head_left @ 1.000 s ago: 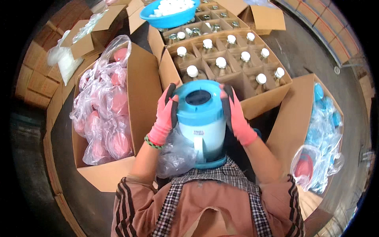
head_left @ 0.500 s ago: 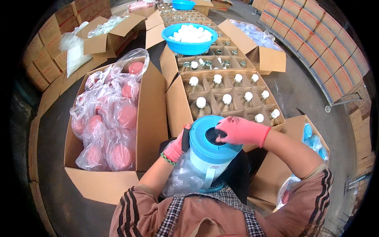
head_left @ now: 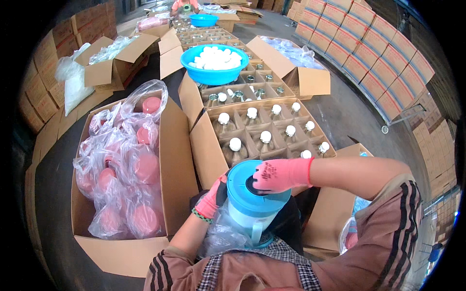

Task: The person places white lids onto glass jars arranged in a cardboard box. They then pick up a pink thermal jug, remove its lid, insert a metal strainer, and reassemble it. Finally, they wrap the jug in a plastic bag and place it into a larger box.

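Between my knees stands a blue and white jug (head_left: 252, 213) with a side handle and a blue ring-shaped top around a dark round middle, tilted slightly. My left hand (head_left: 212, 196), in a pink glove with a dark palm, grips its left side near the top. My right hand (head_left: 279, 175), gloved the same way, is over the dark middle with its fingers curled down; what they hold there is hidden. Clear plastic film (head_left: 221, 230) is bunched round the jug's lower left side. Just beyond it is a divided carton (head_left: 194, 150) of glass bottles with white stoppers (head_left: 265, 137).
At left stands a carton (head_left: 177, 184) of bagged pink-topped items. A blue basin (head_left: 213, 75) of white stoppers rests on more bottle cartons. At right is an open carton (head_left: 323, 220); behind it, stacked boxes (head_left: 374, 58) on a cart. Another person (head_left: 185, 6) is at the far end.
The view has shifted, so the cartons sit further left and lower. My right elbow has risen outward and the right hand has turned over the jug's top. My left hand keeps its grip.
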A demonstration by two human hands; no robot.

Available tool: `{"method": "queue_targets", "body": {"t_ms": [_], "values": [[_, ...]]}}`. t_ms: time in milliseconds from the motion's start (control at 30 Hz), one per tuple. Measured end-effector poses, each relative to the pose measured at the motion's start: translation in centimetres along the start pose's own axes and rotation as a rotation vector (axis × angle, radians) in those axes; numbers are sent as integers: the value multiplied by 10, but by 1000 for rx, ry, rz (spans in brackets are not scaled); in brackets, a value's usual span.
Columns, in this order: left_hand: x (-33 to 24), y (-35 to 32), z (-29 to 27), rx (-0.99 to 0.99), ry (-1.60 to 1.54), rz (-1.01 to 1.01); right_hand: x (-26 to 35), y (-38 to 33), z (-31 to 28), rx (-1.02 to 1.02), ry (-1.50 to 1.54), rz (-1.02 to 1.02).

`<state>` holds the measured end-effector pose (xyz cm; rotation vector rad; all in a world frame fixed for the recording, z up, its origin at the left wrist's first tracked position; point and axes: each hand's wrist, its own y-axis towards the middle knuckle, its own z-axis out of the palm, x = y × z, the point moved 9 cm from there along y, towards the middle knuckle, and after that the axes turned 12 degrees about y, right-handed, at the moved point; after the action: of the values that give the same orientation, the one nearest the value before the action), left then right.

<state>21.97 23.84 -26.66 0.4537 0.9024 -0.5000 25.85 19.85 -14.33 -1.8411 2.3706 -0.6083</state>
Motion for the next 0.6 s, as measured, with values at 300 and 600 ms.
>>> {"method": "queue_targets", "body": {"t_ms": [300, 600], "values": [[-8, -11, -6, -54, -7, 24, 16, 6, -17, 99, 8, 43], [14, -4, -10, -33, -58, -19, 35, -23, 0, -59, -382, -715]]}}
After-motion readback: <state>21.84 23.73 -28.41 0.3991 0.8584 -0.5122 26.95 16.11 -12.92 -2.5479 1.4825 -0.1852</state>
